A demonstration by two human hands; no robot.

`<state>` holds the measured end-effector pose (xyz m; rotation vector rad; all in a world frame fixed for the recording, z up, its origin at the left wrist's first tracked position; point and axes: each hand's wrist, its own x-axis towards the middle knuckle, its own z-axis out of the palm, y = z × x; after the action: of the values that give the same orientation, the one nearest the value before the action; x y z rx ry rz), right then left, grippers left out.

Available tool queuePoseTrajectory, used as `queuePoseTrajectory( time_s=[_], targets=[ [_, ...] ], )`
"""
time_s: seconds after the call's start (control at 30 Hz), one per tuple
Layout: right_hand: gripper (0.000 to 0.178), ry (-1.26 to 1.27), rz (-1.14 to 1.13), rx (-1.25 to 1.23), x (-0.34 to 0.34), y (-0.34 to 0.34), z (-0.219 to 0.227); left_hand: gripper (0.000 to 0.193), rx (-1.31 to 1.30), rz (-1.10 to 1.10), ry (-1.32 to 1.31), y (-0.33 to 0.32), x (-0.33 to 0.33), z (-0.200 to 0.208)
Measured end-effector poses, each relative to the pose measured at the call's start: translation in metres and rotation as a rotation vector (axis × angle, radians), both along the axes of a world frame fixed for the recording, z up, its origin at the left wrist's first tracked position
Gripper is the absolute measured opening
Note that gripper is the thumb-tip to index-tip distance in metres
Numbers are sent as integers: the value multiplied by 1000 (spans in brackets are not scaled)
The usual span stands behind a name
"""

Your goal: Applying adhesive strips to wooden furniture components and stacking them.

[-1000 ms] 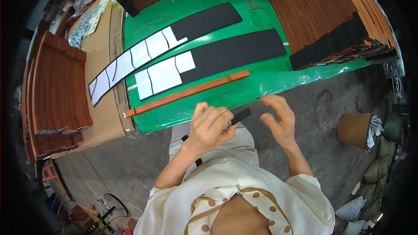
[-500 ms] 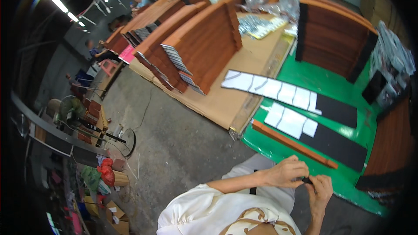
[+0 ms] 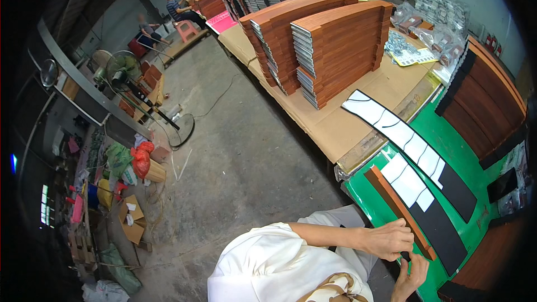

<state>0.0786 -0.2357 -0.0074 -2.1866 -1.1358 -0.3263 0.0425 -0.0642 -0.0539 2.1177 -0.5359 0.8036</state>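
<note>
Over the near edge of the green-covered table, my left hand (image 3: 390,239) and my right hand (image 3: 414,275) are close together, fingers pinched. Between them shows a small black piece (image 3: 405,256), mostly hidden by the fingers; its kind is unclear. Just beyond the left hand, a reddish-brown wood-look strip (image 3: 398,208) lies on the table. Next to it are two flat black sheets, the nearer (image 3: 439,235) and the farther (image 3: 460,194), each partly covered with white backing pieces.
Stacks of curved brown slats (image 3: 341,50) stand on the cardboard-covered table (image 3: 341,126). Another brown stack with black edges (image 3: 484,98) stands at the right, near a dark phone-like slab (image 3: 502,184). Left of the table are a concrete floor, a standing fan (image 3: 123,67) and seated people.
The view has swung, so the table and stacks appear farther right and tilted differently. Both hands stay together around the small black piece.
</note>
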Motion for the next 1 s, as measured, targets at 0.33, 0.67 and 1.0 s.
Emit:
queuePoseTrajectory(
  time_s=[0.33, 0.67, 1.0],
  targets=[
    [18, 117, -75, -26, -3, -21, -10, 19, 16, -80, -19, -1, 6, 2],
    [29, 381, -272, 75, -11, -51, -25, 61, 81, -343, 300, 0, 10, -2],
    [24, 342, -388, 170, 69, -84, -20, 30, 136, 181, 293, -21, 72, 3]
  ],
)
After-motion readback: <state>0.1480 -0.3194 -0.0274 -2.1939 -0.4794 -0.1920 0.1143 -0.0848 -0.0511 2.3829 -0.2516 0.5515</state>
